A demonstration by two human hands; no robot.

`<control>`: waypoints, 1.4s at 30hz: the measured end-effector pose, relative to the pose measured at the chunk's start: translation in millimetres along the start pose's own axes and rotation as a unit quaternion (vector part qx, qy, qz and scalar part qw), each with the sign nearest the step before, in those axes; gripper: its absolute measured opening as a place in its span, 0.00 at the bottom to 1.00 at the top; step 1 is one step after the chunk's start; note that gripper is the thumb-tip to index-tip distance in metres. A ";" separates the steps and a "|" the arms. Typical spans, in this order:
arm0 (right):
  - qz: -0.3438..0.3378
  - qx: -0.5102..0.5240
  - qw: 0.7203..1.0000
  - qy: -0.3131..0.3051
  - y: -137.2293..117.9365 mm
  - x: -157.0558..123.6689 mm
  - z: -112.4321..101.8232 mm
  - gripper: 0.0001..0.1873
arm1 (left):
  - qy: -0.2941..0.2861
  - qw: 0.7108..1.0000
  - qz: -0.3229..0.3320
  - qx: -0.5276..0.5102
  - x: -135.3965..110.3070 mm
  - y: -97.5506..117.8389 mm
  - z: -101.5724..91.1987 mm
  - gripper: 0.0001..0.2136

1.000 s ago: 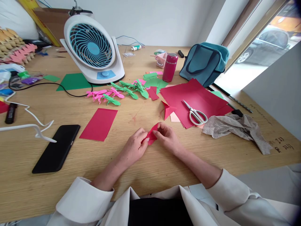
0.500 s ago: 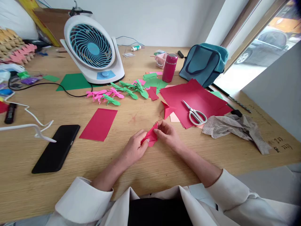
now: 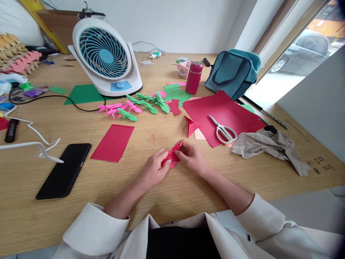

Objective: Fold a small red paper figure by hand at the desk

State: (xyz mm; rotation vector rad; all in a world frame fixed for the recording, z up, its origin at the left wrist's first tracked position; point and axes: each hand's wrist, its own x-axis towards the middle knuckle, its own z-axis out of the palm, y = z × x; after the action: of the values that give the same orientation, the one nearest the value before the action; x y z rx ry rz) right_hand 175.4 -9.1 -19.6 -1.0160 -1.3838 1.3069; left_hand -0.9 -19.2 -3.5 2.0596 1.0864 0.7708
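Between both hands is a small piece of folded red paper (image 3: 173, 154), held just above or on the table. My left hand (image 3: 157, 163) pinches its left side, thumb on top. My right hand (image 3: 192, 155) grips the upper right edge between thumb and fingers; the fingertips behind the paper are hidden. Beyond the hands lies another folded red paper shape (image 3: 191, 126), pointed at its ends. A stack of red paper rectangles (image 3: 113, 143) rests to the left. White-handled scissors (image 3: 223, 130) lie on large red sheets (image 3: 215, 104) to the right.
Folded green and pink paper figures (image 3: 145, 104) lie in front of a fan (image 3: 106, 57). A black phone (image 3: 64, 171) with a white cable is at left. A magenta flask (image 3: 194, 77), a blue bag (image 3: 233, 73) and a crumpled cloth (image 3: 266, 147) stand or lie at right.
My right thumb and fingers have shifted slightly along the folded paper, and its upper part is tilted a little differently. Both hands keep their hold.
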 end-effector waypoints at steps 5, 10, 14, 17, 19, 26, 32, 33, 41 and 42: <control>-0.008 0.028 1.000 -0.004 -5.7 -1.4 0.4 0.11 | -0.010 0.990 -0.069 -0.126 -0.6 2.9 -4.2 0.08; -0.063 -0.042 0.997 0.003 -12.8 -4.5 -1.7 0.09 | -0.023 0.905 -0.152 -0.397 -0.6 2.2 -8.6 0.24; -0.122 -0.101 0.987 -0.002 -18.1 -6.6 -1.6 0.07 | 0.009 0.842 -0.201 -0.500 1.5 2.4 -5.5 0.21; -0.138 -0.113 0.984 -0.015 -20.4 -7.6 0.3 0.07 | 0.015 0.832 -0.206 -0.515 2.5 4.4 -2.5 0.16; -0.140 -0.110 0.984 -0.016 -20.4 -7.6 1.3 0.06 | 0.012 0.830 -0.200 -0.520 2.2 5.4 -1.4 0.14; -0.131 -0.106 0.986 -0.014 -17.6 -6.5 1.4 0.06 | -0.016 0.855 -0.173 -0.488 1.2 3.5 -1.9 0.13; -0.104 -0.082 0.991 -0.009 -17.7 -8.2 1.0 0.05 | -0.039 0.867 -0.169 -0.468 -0.4 0.8 -0.9 0.14; -0.101 -0.079 0.992 -0.006 -17.8 -8.5 1.0 0.05 | -0.040 0.870 -0.169 -0.461 -0.8 0.4 -0.7 0.14; -0.077 -0.059 0.995 0.011 -18.8 -10.4 2.2 0.11 | -0.045 0.892 -0.158 -0.420 -1.1 -0.1 -1.2 0.15; -0.079 -0.057 0.995 0.013 -18.9 -10.7 2.2 0.11 | -0.045 0.893 -0.158 -0.420 -1.0 0.3 -1.4 0.15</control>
State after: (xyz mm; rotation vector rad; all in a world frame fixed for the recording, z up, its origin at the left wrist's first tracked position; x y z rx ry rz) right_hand 176.1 -21.6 -1.7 -0.9738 -1.5015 1.1066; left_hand -2.3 -19.8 -2.7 1.1395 0.7963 0.7803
